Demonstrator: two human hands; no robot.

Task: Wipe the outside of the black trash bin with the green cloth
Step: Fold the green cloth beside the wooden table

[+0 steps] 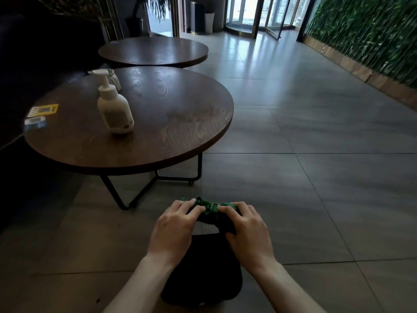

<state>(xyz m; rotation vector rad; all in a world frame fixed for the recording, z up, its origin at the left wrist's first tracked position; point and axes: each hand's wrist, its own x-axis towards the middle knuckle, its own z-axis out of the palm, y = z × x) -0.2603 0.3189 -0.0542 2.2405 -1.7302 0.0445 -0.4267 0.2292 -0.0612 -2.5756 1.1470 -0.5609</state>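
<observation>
The green cloth [211,211] is bunched up between both hands, low in the middle of the head view. My left hand [173,229] grips its left end, and my right hand [247,231] grips its right end and the dark fold hanging below. Just beneath the hands stands the black trash bin [203,274] on the floor, seen from above, partly hidden by my wrists. The cloth hangs above the bin's far edge; I cannot tell whether it touches the bin.
A round dark wooden table [180,123] on black metal legs stands to the front left, with a white pump bottle [115,109] and small cards [42,110] on it. A second round table [153,50] is behind. Grey tiled floor [316,177] stretches right toward a green plant wall [372,37].
</observation>
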